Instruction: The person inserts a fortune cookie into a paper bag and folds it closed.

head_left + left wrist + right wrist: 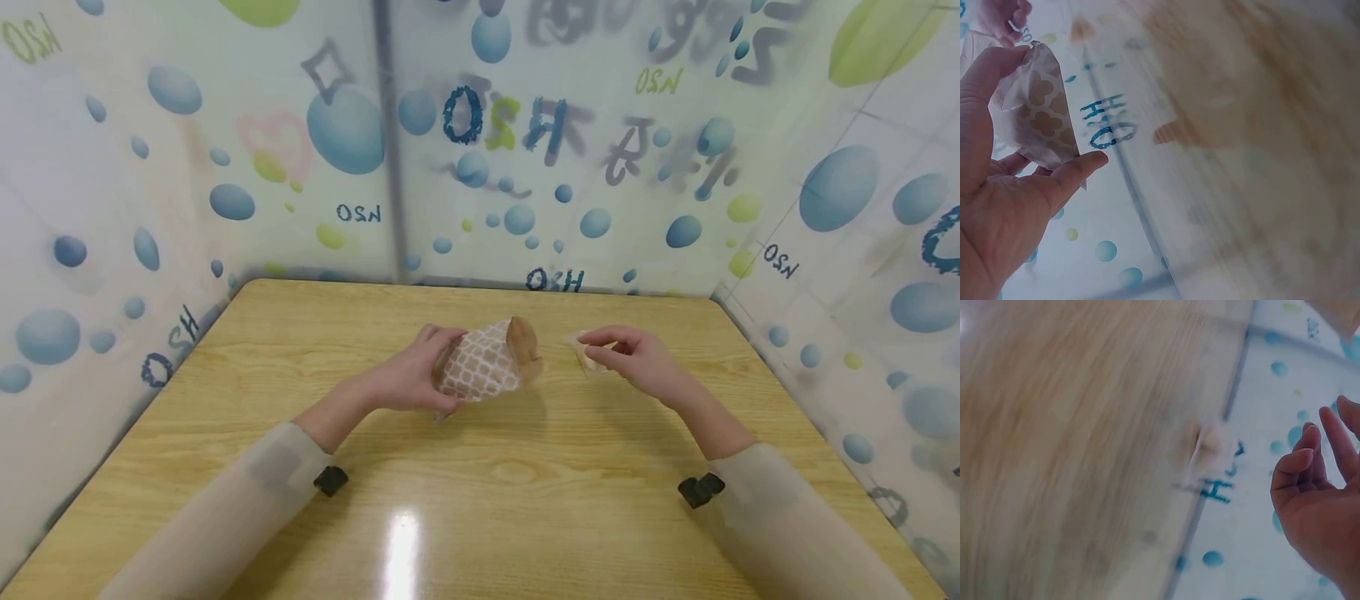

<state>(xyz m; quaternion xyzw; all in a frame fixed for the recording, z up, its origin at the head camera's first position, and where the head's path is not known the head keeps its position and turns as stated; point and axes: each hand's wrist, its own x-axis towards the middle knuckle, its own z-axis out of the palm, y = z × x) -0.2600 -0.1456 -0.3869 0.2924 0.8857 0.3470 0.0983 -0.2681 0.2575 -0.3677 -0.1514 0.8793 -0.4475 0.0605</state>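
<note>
My left hand [411,377] grips a brown paper bag [480,367] with a white lattice print, thumb on the near side and fingers on the far side. The bag is tilted, and its open brown mouth points to the right. In the left wrist view the printed paper [1044,119] sits between thumb and fingers. My right hand [637,364] hovers over a small pale packet [585,360] in a clear wrapper. The right wrist view has the packet [1208,444] on the table apart from the fingers, which are loosely bent and hold nothing.
The wooden table [480,492] runs back to a wall covering [480,225] printed with blue and green drops and letters. Similar printed walls stand at left and right. A dark small device [701,490] is strapped at the right wrist, another [331,480] at the left.
</note>
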